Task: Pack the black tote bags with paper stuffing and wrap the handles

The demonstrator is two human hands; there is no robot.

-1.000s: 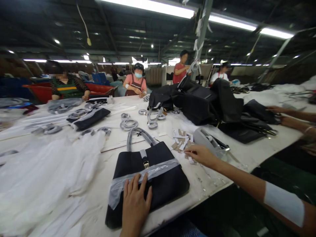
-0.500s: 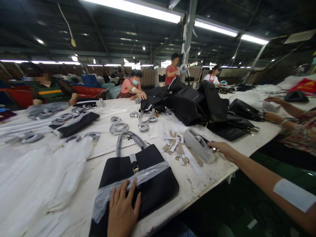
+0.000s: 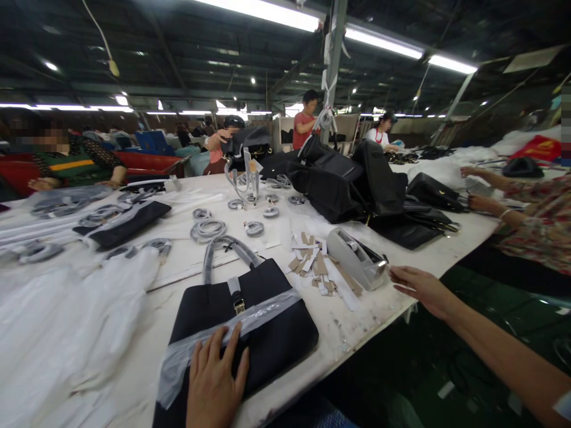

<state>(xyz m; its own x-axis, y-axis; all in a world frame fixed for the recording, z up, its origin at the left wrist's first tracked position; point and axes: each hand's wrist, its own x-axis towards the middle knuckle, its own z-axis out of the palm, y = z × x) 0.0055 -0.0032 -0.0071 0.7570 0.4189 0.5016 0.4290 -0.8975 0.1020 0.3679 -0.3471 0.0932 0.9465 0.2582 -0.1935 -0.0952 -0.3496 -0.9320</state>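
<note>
A black handbag [image 3: 276, 333] lies on the white table, with a translucent wrap band [image 3: 263, 310] across its front and wrapped handles [image 3: 232, 244] pointing away. My left hand [image 3: 216, 374] rests flat on the bag's lower front, fingers spread, partly over the band. At the right, a grey tape dispenser [image 3: 354, 258] stands near the table edge. My right hand [image 3: 422, 288] is just beside its cutter end, fingertips pinched on what looks like the tape's end; the clear tape itself is hard to make out.
Paper and card scraps [image 3: 319, 267] lie beside the dispenser. Wrapped handle coils [image 3: 209, 230] sit behind the bag. White plastic sheets [image 3: 66, 321] cover the left side. A pile of black bags [image 3: 348, 178] stands behind. Co-workers, one in a red shirt [image 3: 303, 128], are around the table.
My right hand has moved a little away from the dispenser, toward me and right. My left hand stays on the bag. Across the table, a co-worker has lifted a black bag.
</note>
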